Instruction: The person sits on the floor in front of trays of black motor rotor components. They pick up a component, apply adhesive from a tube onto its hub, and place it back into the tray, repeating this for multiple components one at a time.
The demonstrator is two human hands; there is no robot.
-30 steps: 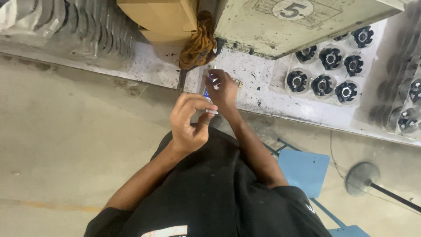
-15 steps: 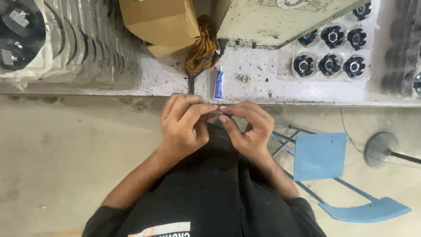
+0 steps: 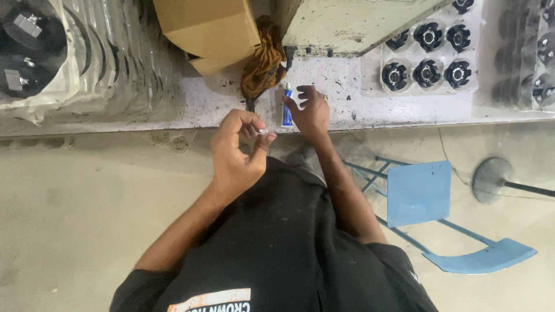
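Blue-and-white glue tube (image 3: 287, 110) lies on the pale counter (image 3: 370, 104), your right hand (image 3: 312, 112) closing on it, not yet gripped. Left hand (image 3: 237, 153) pinches a small white piece (image 3: 263, 132); keep that pinch steady, piece near the nozzle.

Even, soft indoor light, no glare, faint shadows, and slight softness throughout the frame.

Two hands are in view, the left hand (image 3: 237, 153) and the right hand (image 3: 311, 110), with one small blue-and-white tube (image 3: 287, 107) by the right one. One cardboard box (image 3: 208, 29) sits far left of centre. Far right, a white tray (image 3: 376, 81) shows six black round parts; one blue chair (image 3: 422, 193) stands near right.
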